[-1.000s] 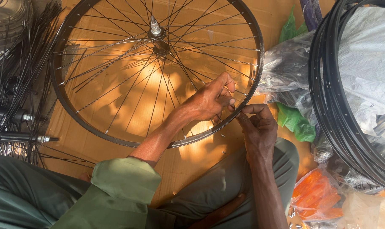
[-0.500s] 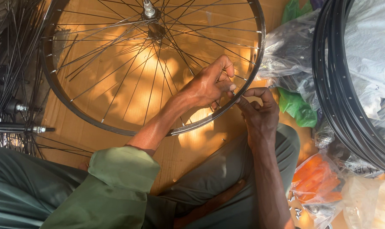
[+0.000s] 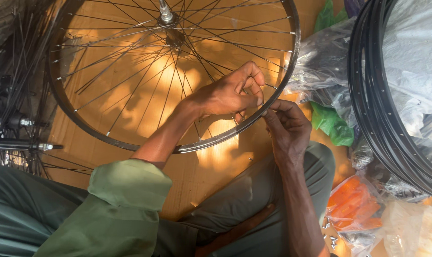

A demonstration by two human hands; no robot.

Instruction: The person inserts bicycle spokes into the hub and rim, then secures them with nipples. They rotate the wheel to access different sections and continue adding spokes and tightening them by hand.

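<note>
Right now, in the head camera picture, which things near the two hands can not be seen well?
- Spoke end at the wheel rim: too thin, and the left hand fingers cover it.
- What the right hand pinches: too small, hidden by its fingertips.
- Stacked black rims: cut off by the right and top edges.
- Contents of the orange bag: blurred behind plastic.

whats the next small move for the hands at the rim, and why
Probably seat and turn the spoke end at the rim. The left hand pinches a spoke just inside the rim, and the right hand has its fingertips at the same spot from outside, so both meet at one hole.
</note>
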